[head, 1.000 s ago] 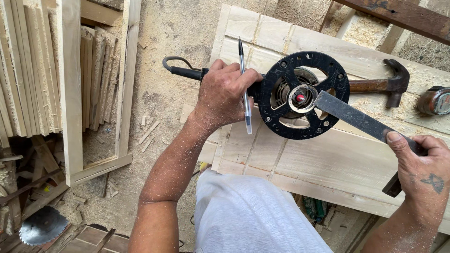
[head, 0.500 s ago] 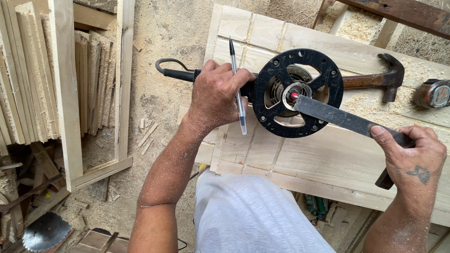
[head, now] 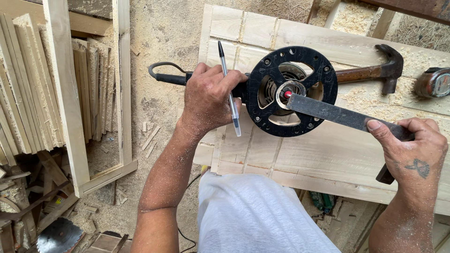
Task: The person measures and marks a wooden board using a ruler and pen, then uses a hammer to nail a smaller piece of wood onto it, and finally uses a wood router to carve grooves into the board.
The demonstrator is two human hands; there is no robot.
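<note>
A black router [head: 291,91] lies base-up on a pale wooden panel [head: 328,154]; its round base plate faces me and a red-tipped collet shows at the centre. My left hand [head: 208,96] grips the router's body and handle, with a clear ballpoint pen [head: 229,93] tucked between its fingers. A flat dark wrench [head: 337,115] reaches from the collet to my right hand [head: 412,150], which is closed around its far end.
A claw hammer [head: 375,72] and a tape measure [head: 433,82] lie on the panel behind the router. Stacked wooden slats [head: 28,93] and a wooden frame [head: 70,107] stand at left. A circular saw blade [head: 58,236] lies on the sawdust-covered floor.
The right hand has swung the wrench's outer end a little upward around the collet. The left hand has kept its hold on the router and pen.
</note>
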